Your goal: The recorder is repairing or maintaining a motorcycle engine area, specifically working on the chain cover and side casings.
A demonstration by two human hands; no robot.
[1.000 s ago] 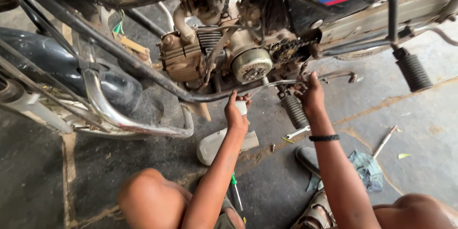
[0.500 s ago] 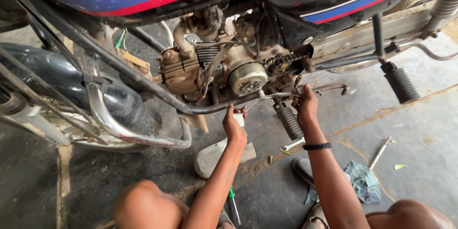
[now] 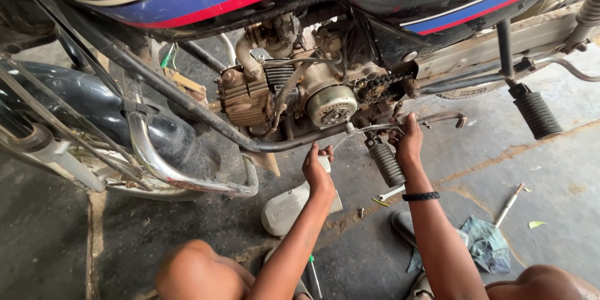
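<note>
At frame centre, your left hand (image 3: 317,172) grips a stiff, light pale-handled tool (image 3: 324,162), your right hand (image 3: 407,142) clasps the rigid, greasy-looking bent steel lever (image 3: 375,129); hold near the ends.

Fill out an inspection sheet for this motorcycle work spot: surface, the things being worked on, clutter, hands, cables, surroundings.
Surface: stained concrete floor, dusty, with a crack line.
Job's things: motorcycle engine, side cover off, chain sprocket exposed; lower frame bar; ribbed footpeg.
Clutter: pale engine cover on the floor under the engine, rag, rod-like tool, green-handled screwdriver.
Hands: left hand closed on a small light ribbed grip under the frame bar; right hand clasped on the bar above the footpeg, black wristband on.
Cables: thin cables run across the engine.
Surroundings: chrome crash guard, black front mudguard, rear footpeg.
</note>
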